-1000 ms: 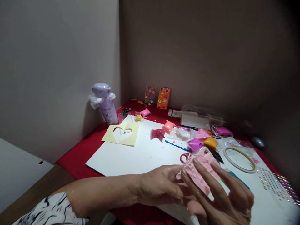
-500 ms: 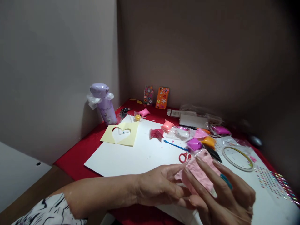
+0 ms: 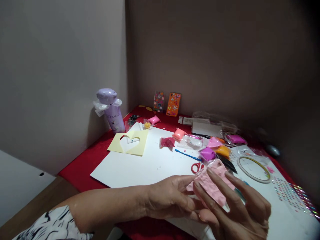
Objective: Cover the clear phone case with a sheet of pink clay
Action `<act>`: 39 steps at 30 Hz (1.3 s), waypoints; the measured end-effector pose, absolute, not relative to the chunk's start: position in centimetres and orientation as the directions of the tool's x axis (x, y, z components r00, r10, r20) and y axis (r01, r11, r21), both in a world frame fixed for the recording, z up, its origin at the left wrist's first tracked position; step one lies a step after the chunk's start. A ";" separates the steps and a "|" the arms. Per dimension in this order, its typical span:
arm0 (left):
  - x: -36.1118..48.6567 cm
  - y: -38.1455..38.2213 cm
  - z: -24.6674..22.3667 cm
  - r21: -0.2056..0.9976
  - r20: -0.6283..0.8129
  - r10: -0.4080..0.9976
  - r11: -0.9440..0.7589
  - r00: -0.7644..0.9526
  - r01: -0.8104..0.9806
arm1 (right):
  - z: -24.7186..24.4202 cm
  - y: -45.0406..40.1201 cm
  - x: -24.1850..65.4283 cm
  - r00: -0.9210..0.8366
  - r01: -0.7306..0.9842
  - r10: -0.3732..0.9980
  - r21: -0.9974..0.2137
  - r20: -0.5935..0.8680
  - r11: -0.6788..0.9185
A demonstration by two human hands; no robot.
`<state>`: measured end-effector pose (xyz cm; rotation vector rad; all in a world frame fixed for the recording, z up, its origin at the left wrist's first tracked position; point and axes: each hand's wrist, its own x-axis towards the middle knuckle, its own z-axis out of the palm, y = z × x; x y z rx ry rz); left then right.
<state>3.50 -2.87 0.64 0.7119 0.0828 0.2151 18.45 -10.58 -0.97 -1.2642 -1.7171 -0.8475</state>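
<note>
Case (image 3: pixel 211 186), phone-shaped and coated in lumpy pink material, is held up over the near part of the white sheet (image 3: pixel 150 163) on the red-covered table (image 3: pixel 77 166). Left hand (image 3: pixel 170 196): grip closed on the case's left edge, thumb toward the near side. Right hand (image 3: pixel 240 213): fingers spread and laid across the pink surface; whether its thumb pinches the lower edge cannot be told. Writing: lilac bottle (image 3: pixel 115 118), far left, carries dark capitals, read as "ELEMEN", any last letter uncertain at the curve; small motifs below. White label (image 3: pixel 185 120) at the back bears dark print, too small to read. Two decorated phone cases stand against the wall, one floral (image 3: pixel 158 101), one orange (image 3: pixel 173 104); brand not legible on either. Just beyond the held case: red-handled scissors (image 3: pixel 193 167), purple packet (image 3: pixel 207 154), orange packet (image 3: pixel 223 151) and blue tool (image 3: pixel 187 155). Yellow paper (image 3: pixel 113 143) with heart cut-out overlaps the sheet's far-left edge. Ring (image 3: pixel 263 181) and rows of gems (image 3: pixel 287 193) lie to the right.
</note>
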 end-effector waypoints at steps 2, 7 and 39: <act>3.5 -2.9 0.8 0.653 -0.016 0.233 0.739 0.972 -0.166 | -1.0 -10.6 18.4 -0.159 0.962 0.413 0.046 0.897 0.270; 3.5 -2.7 0.6 0.642 -0.037 0.218 0.753 0.975 -0.144 | -0.8 -11.1 18.4 -0.117 0.957 0.445 -0.018 0.888 0.288; 3.4 -2.8 0.8 0.637 -0.047 0.231 0.756 0.972 -0.149 | -0.8 -10.9 18.1 -0.055 0.941 0.483 -0.117 0.874 0.318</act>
